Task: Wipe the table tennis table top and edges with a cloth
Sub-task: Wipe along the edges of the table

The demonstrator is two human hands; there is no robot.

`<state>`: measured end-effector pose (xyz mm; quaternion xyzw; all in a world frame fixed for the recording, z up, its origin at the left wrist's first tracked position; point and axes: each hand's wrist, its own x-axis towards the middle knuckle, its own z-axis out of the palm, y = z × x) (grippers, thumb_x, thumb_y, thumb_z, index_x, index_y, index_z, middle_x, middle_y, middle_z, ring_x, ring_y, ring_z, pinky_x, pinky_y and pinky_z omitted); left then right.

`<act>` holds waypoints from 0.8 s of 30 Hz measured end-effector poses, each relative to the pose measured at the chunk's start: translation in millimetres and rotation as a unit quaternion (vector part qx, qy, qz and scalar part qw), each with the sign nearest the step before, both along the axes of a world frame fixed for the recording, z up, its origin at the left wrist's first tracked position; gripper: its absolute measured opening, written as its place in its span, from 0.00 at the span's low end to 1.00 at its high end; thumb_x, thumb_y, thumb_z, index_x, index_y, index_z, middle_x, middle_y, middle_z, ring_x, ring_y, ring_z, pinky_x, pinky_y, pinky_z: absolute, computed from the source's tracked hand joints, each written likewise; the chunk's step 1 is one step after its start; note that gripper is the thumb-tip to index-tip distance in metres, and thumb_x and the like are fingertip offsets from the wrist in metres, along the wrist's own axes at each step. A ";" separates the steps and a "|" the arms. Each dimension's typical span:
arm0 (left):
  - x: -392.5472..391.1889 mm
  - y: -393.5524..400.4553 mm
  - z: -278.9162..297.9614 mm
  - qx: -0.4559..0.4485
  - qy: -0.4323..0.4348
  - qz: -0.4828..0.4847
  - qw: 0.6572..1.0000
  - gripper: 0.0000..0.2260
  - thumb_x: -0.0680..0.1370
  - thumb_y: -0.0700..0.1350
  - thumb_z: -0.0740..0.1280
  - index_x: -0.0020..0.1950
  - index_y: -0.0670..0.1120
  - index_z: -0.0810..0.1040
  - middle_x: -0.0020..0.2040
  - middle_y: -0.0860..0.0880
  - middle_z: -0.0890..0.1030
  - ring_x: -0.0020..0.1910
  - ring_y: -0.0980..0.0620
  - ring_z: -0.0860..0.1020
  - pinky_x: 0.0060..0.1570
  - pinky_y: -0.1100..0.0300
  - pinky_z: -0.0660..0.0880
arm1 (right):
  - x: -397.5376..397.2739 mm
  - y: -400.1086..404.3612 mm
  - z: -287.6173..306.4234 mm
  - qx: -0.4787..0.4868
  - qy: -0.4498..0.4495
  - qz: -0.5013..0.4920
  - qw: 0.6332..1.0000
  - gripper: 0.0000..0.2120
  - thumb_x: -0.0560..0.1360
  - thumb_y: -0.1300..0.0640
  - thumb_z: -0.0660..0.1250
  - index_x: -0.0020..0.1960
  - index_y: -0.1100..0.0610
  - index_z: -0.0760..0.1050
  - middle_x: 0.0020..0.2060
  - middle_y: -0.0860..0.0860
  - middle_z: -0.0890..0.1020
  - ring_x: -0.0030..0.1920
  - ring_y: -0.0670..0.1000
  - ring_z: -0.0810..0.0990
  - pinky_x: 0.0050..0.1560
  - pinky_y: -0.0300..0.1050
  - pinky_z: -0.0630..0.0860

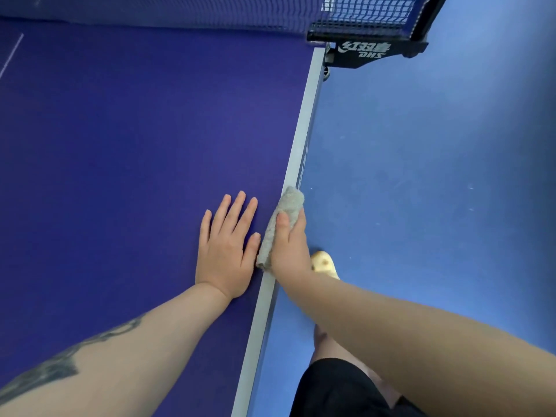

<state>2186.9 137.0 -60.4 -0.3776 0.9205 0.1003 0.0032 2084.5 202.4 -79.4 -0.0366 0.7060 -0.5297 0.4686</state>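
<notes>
The dark blue table tennis table (126, 139) fills the left of the view, and its grey side edge (304, 127) runs from the net down to the bottom. A grey cloth (287, 206) is folded over that edge. My right hand (290, 245) grips the cloth, thumb on top and fingers wrapped down over the side, hidden from view. Just left of the cloth, my left hand (228, 242) lies flat on the table top with fingers straight and spread.
The black net (361, 13) and its clamp post (370, 51) close off the far end of the edge. Blue floor (436, 176) lies to the right. My leg in dark shorts (337, 386) and a yellow shoe (323, 263) stand beside the table.
</notes>
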 end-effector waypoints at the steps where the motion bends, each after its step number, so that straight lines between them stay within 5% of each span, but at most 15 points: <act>1: -0.5 -0.4 0.1 0.004 0.003 0.001 1.000 0.25 0.82 0.53 0.49 0.79 0.51 0.57 0.79 0.52 0.56 0.79 0.52 0.50 0.76 0.46 0.50 | 12.1 13.6 1.6 -0.004 0.004 0.016 1.000 0.28 0.83 0.41 0.51 0.80 0.45 0.49 0.73 0.46 0.67 0.70 0.47 0.69 0.71 0.47 0.65; 6: -2.7 -0.9 1.2 0.004 0.000 -0.002 1.000 0.25 0.82 0.53 0.49 0.79 0.51 0.57 0.79 0.52 0.57 0.79 0.52 0.51 0.76 0.45 0.52 | 15.7 16.3 3.9 -0.010 -0.014 0.014 1.000 0.27 0.84 0.44 0.51 0.80 0.45 0.48 0.74 0.44 0.65 0.71 0.44 0.66 0.69 0.41 0.62; 11: -1.2 -1.2 1.8 0.004 -0.016 0.001 1.000 0.24 0.82 0.52 0.49 0.79 0.51 0.57 0.79 0.52 0.57 0.79 0.51 0.52 0.76 0.45 0.52 | -32.4 -29.6 2.5 0.012 0.009 -0.004 1.000 0.28 0.84 0.42 0.50 0.81 0.47 0.47 0.76 0.47 0.65 0.72 0.50 0.67 0.71 0.48 0.64; 16: -0.8 -0.1 2.4 0.026 0.006 0.011 1.000 0.25 0.82 0.52 0.51 0.79 0.52 0.58 0.79 0.53 0.57 0.79 0.53 0.51 0.76 0.46 0.50 | 21.8 31.3 17.8 0.007 0.007 0.068 0.998 0.27 0.84 0.45 0.51 0.80 0.41 0.45 0.70 0.36 0.64 0.63 0.30 0.66 0.63 0.32 0.63; 18: -0.4 -1.0 4.2 0.047 0.022 0.018 0.998 0.25 0.81 0.53 0.52 0.79 0.51 0.59 0.79 0.54 0.57 0.79 0.54 0.51 0.76 0.47 0.49 | 26.3 34.6 18.7 0.013 -0.003 0.071 0.997 0.26 0.84 0.46 0.52 0.79 0.41 0.47 0.68 0.36 0.65 0.63 0.33 0.68 0.56 0.27 0.63; 24: -17.4 -6.0 10.0 0.062 0.002 0.069 0.996 0.26 0.81 0.56 0.49 0.80 0.54 0.54 0.80 0.56 0.51 0.79 0.57 0.47 0.76 0.54 0.45 | -77.5 -54.7 5.9 0.038 0.048 0.069 0.996 0.29 0.83 0.39 0.48 0.81 0.47 0.47 0.73 0.49 0.69 0.68 0.53 0.72 0.66 0.52 0.69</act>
